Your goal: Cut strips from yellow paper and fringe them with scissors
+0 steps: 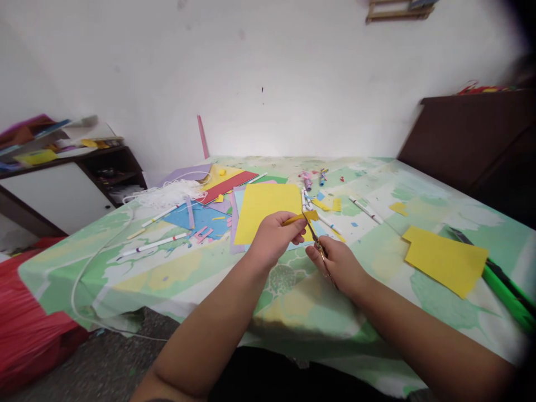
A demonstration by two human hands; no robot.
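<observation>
My left hand (280, 234) pinches a small piece of yellow paper (310, 215) above the middle of the table. My right hand (337, 259) is closed around the handles of a pair of scissors (317, 242). Their blades point up and left and meet the yellow piece beside my left fingertips. Behind my left hand lies a large yellow sheet (268, 201) on top of other coloured sheets. A larger cut yellow piece (447, 259) rests to the right of my right hand.
White string (170, 192) lies heaped at the left, near a red strip (228, 187) and a blue sheet (201, 216). Several white markers, including one marker (365, 210), and paper scraps are scattered about. A green-handled tool (506, 296) lies at the right edge.
</observation>
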